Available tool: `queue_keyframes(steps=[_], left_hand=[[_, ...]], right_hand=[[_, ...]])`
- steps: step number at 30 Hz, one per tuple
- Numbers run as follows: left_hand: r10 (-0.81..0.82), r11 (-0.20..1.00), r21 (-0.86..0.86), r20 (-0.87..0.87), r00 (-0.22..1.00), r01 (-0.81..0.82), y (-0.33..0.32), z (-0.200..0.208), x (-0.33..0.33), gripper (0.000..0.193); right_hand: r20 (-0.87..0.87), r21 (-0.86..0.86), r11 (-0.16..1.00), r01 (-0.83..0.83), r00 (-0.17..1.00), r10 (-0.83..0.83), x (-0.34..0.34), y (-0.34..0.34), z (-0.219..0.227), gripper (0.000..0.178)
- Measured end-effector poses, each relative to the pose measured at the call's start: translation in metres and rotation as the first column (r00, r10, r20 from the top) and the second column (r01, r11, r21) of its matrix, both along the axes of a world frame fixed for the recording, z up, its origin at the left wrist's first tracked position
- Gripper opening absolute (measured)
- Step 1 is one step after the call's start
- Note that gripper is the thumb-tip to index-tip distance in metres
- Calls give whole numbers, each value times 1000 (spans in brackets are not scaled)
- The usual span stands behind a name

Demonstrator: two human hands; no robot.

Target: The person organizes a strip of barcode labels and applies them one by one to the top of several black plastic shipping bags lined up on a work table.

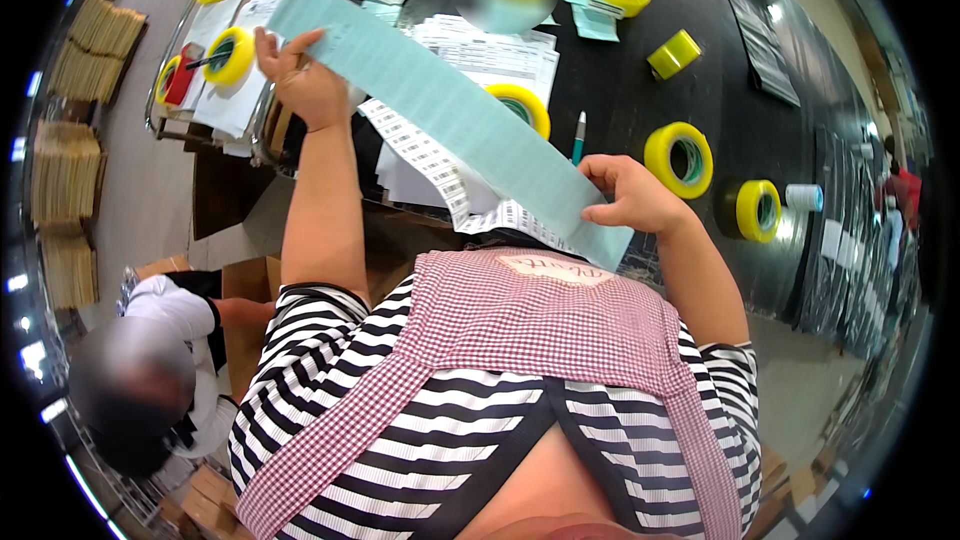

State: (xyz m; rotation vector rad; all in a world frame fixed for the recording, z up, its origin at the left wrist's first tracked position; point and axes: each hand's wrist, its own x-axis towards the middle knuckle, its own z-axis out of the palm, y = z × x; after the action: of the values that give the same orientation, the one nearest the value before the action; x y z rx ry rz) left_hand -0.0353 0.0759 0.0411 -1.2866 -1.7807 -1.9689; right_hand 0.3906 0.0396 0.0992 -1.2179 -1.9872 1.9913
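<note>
A long pale blue-green strip of label backing (pixel 450 115) is stretched slantwise in front of me, its left end higher in the picture. My left hand (pixel 308 88) grips the far left end between thumb and fingers. Near the other end, my right hand (pixel 640 198) pinches the strip's edge. Below it a white strip of barcode labels (pixel 415 148) curves down toward my apron; whether the two are joined I cannot tell. Printed paper sheets (pixel 500 50) and a yellow tape roll (pixel 518 105) lie partly hidden behind the strip. Just beyond my right hand is a teal pen (pixel 579 135).
More yellow tape rolls (pixel 680 160) are spread over the black table (pixel 620 90). At its right stands a thread spool (pixel 804 198). A metal-framed cart (pixel 160 105) holds papers and tape on the left. Another person (pixel 165 370) is low at the left, near cardboard stacks (pixel 70 170).
</note>
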Motion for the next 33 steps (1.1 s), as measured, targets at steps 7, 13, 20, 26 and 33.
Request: queue_keyframes(steps=[7, 13, 20, 26, 33], left_hand=[[-130, 989, 90, 99, 987, 121, 11, 8, 8, 17], [-244, 959, 205, 243, 939, 196, 11, 12, 10, 19], [-503, 855, 338, 359, 786, 393, 7, 31, 53, 23], [88, 969, -219, -114, 990, -111, 4, 20, 28, 35], [-916, 383, -744, -231, 327, 548, -34, 68, 151, 20]], right_hand=[[54, 27, 999, 28, 998, -29, 20, -5, 2, 37], [84, 1, 1000, 28, 996, -28, 42, -5, -1, 43], [-251, -135, 991, 0, 967, -34, -18, 22, -26, 52], [21, -62, 988, 144, 989, -143, -61, 35, -23, 27], [133, 224, 972, 70, 986, -102, -55, 29, -13, 21]])
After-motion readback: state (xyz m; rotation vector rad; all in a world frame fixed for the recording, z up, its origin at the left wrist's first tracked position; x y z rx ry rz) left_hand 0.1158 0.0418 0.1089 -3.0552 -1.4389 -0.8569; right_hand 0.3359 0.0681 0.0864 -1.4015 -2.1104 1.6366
